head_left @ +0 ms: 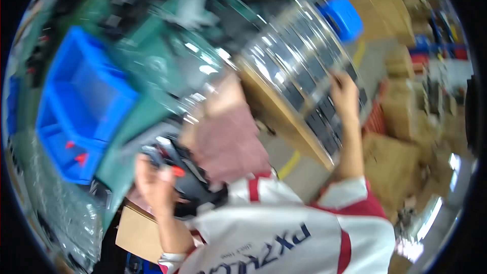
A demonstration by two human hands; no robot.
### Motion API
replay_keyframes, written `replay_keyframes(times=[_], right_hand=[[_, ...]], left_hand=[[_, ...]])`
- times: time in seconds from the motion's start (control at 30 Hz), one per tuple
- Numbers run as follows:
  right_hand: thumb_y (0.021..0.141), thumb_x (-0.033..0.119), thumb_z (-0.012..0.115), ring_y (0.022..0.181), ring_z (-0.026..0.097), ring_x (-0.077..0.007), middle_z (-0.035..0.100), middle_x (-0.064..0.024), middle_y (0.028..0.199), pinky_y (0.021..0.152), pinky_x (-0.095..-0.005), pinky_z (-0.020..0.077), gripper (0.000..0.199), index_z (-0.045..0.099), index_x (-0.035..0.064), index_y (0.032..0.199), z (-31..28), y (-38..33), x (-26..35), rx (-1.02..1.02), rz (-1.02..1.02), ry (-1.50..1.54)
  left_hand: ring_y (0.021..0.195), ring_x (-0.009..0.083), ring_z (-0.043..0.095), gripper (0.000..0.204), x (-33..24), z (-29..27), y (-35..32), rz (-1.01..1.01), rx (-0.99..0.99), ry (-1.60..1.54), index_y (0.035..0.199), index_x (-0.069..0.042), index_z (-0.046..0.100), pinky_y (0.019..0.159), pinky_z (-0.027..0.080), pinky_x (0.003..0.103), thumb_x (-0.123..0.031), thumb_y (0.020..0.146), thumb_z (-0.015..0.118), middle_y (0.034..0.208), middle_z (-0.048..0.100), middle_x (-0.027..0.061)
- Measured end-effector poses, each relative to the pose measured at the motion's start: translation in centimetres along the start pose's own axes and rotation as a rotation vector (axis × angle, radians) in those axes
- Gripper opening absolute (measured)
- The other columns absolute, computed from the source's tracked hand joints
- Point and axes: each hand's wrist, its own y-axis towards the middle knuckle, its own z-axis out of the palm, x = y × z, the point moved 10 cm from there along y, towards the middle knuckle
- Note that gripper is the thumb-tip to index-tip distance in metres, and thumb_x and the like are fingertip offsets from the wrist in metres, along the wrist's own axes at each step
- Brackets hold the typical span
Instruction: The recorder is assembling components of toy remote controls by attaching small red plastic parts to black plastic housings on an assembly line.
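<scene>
Hands work apart in this blurred frame. The left hand (154, 182) is closed around a black handheld tool (185, 172) with red trim (a scanner or small power tool, the blur will not settle which), held low near the person's chest, above a brown cardboard box (137, 233). The right hand (345, 96) reaches up and out, fingers curled over the near long edge of a clear plastic tray (304, 66) that carries rows of dark rectangular parts under a glossy cover; whether the thumb grips beneath cannot be told.

The tray rests on a wooden-edged counter (284, 116) on the right, and its long axis runs diagonally, from upper left near the green counter surface (167, 61) down to lower right, where the hand has it. Its far end points toward a small blue bin (342, 18); its rows of parts follow the same diagonal.

Judging by the grips, the step in hand looks like steadying or drawing the tray closer while the tool waits ready. A next move would call for a firm hold on the tray's edge, keeping it level so the parts stay seated, and for bringing the tool across to it without snagging the pink cloth (231, 137) that lies between the hands. A large blue bin (83, 106) sits well to the left, out of play
</scene>
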Motion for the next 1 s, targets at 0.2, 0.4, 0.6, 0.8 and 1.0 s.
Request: replay_keyframes(times=[0.2, 0.4, 0.6, 0.8, 1.0], right_hand=[[0.072, 0.008, 0.070, 0.098, 0.063, -0.0411, 0.066, -0.0242, 0.106, 0.083, -0.0429, 0.0512, 0.047, 0.061, -0.0003, 0.118, 2.1, -5.0, -17.9, 0.310, 0.369, -0.328], [0.068, 0.008, 0.076, 0.080, 0.062, -0.0356, 0.066, -0.0183, 0.090, 0.073, -0.0407, 0.0507, 0.054, 0.061, 0.0005, 0.120, 1.9, -3.1, -17.7, 0.223, 0.287, -0.241], [0.072, 0.003, 0.071, 0.065, 0.056, -0.0226, 0.064, -0.0110, 0.081, 0.063, -0.0321, 0.0470, 0.053, 0.058, 0.0013, 0.124, -2.4, -0.3, -13.3, 0.073, 0.317, -0.072], [0.080, -0.001, 0.063, 0.057, 0.043, -0.0054, 0.058, 0.0015, 0.073, 0.053, -0.0179, 0.0337, 0.033, 0.065, 0.0030, 0.113, -1.9, -1.2, 6.6, 0.143, -0.003, 0.725], [0.087, 0.002, 0.056, 0.073, 0.052, -0.0109, 0.067, -0.0086, 0.092, 0.067, -0.0188, 0.0400, 0.023, 0.069, -0.0028, 0.105, 5.2, -8.5, 23.7, 0.631, -0.211, 1.173]], left_hand=[[0.074, 0.0126, 0.057, 0.037, 1.9, 5.3, 1.6, -0.129, 0.314, -0.382, 0.124, 0.000, 0.050, 0.071, 0.048, 0.023, 0.006, 0.088, 0.055, 0.100, 0.063, 0.0098], [0.086, 0.0248, 0.067, 0.033, -0.1, 5.3, 1.8, -0.119, 0.344, -0.397, 0.123, 0.002, 0.048, 0.076, 0.055, 0.033, 0.004, 0.090, 0.053, 0.104, 0.066, 0.0179], [0.085, 0.0320, 0.070, 0.033, 0.0, 4.5, 2.6, -0.121, 0.282, -0.421, 0.122, 0.003, 0.047, 0.076, 0.058, 0.041, 0.000, 0.090, 0.054, 0.101, 0.066, 0.0224], [0.081, 0.0217, 0.067, 0.034, 1.2, 3.8, 2.0, -0.121, 0.214, -0.539, 0.124, 0.000, 0.048, 0.071, 0.054, 0.028, 0.004, 0.090, 0.054, 0.107, 0.066, 0.0182], [0.081, 0.0122, 0.061, 0.038, 2.3, 1.6, 1.1, -0.098, 0.237, -0.456, 0.126, -0.004, 0.048, 0.069, 0.048, 0.021, 0.005, 0.091, 0.056, 0.109, 0.066, 0.0141]])
